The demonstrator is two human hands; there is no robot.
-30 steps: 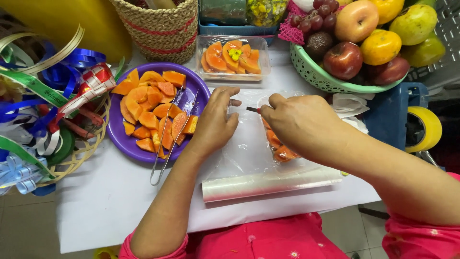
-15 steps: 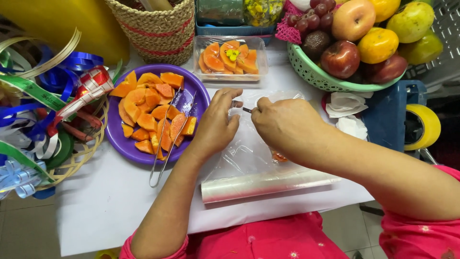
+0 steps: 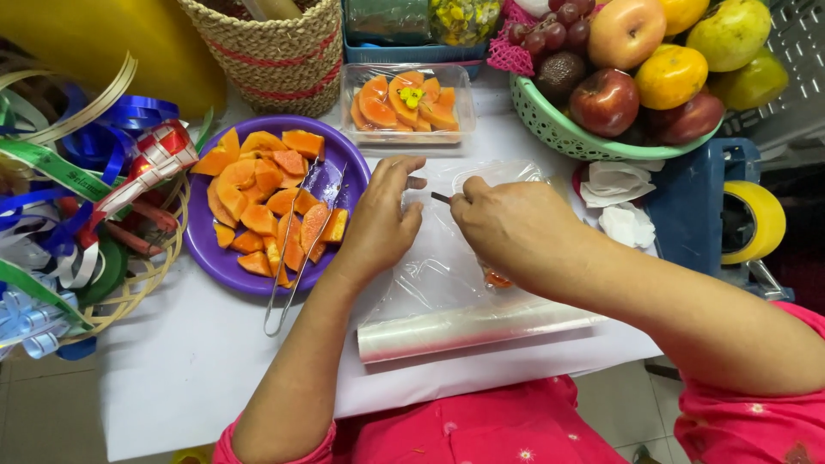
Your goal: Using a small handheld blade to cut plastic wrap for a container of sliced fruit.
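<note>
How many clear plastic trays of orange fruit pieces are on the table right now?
2. One finished tray sits at the back between the woven basket and the green fruit bowl. The second tray lies under the cling film, mostly hidden by the right hand.

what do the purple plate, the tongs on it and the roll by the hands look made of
Purple plate: likely plastic, with an even colour and soft sheen. Tongs: metal by their look, thin silver arms with bright glints. Roll: clear plastic film, see-through and crinkled where the left hand and right hand work it.
</note>
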